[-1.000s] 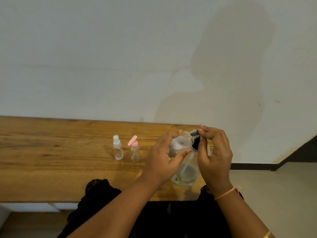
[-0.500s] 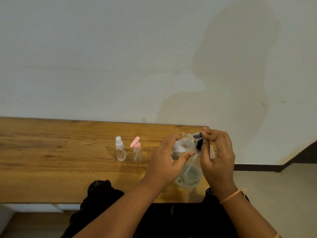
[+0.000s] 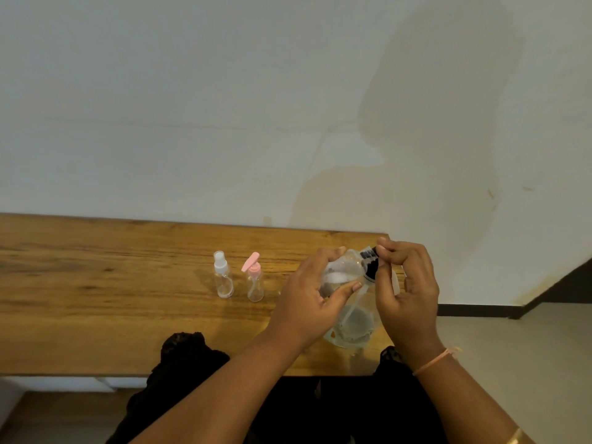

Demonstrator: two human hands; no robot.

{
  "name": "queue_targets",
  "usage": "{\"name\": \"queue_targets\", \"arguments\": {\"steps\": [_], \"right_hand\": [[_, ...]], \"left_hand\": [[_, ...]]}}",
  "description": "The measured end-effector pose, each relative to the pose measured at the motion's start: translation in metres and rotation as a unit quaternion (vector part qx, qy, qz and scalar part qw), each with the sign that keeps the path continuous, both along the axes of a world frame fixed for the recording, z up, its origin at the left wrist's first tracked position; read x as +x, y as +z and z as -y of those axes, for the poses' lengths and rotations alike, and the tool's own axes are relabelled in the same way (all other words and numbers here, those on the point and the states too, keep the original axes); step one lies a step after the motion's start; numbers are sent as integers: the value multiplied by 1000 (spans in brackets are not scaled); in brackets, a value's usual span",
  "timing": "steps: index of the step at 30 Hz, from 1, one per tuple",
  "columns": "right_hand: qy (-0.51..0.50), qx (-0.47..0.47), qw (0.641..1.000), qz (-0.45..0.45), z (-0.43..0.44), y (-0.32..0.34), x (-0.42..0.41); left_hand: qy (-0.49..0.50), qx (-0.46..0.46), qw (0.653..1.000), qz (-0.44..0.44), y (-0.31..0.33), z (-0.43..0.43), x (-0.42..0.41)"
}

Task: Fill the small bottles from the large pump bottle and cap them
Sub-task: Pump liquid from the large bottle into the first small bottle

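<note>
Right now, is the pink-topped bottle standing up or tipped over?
Upright. The pink-topped bottle stands on its base on the table, top on, beside the white-topped bottle.

view: head | looks forward-down from above | close over wooden table (image 3: 96, 299) | wall (image 3: 192, 91) behind

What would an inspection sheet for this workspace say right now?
Surface: wooden table, grain showing.
Job's things: large clear bottle upright near the front edge; small clear bottle tilted above it; spray-cap bottle and pink-pump bottle upright, capped, side by side.
Clutter: nothing seen.
Hands: left hand grips the small clear bottle; right hand pinches the black top at its mouth.
Cables: nothing seen.
Surroundings: stained white wall; pale floor at right.
</note>
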State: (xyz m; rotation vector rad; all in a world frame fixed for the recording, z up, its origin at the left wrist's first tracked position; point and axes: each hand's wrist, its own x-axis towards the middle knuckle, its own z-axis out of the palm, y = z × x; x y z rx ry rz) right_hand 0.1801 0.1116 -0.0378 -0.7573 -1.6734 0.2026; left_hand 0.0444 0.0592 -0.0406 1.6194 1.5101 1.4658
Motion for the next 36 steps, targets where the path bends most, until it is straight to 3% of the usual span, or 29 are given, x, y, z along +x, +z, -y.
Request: {"name": "queue_targets", "arguments": {"steps": [10, 17, 25, 36], "right_hand": [[-17, 12, 1000, -3, 4, 11, -5], [-9, 2, 1000, 7, 1, 2, -4], [-33, 27, 999, 24, 7, 12, -5], [-7, -4, 1000, 9, 0, 1, 2]], "left_hand": [[3, 29, 998, 47, 6, 1, 2], [5, -10, 1000, 2, 3, 0, 1], [8, 24, 1000, 18, 8, 4, 1], [-8, -10, 1000, -1, 3, -2, 0]]}}
